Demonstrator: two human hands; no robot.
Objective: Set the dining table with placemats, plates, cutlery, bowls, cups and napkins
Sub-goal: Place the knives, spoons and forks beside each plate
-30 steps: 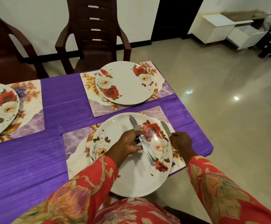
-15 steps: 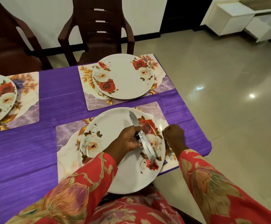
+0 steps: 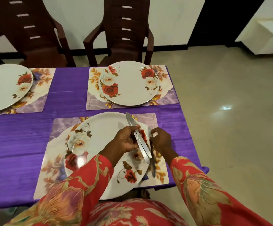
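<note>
From the head view, the left hand [image 3: 127, 141] grips a bundle of knives [image 3: 138, 139] above the near plate [image 3: 99, 136] on the counter [image 3: 26, 136]. The right hand [image 3: 161, 141] pinches one knife [image 3: 152, 162] lying on the placemat [image 3: 161, 176] just beside the plate.
</note>
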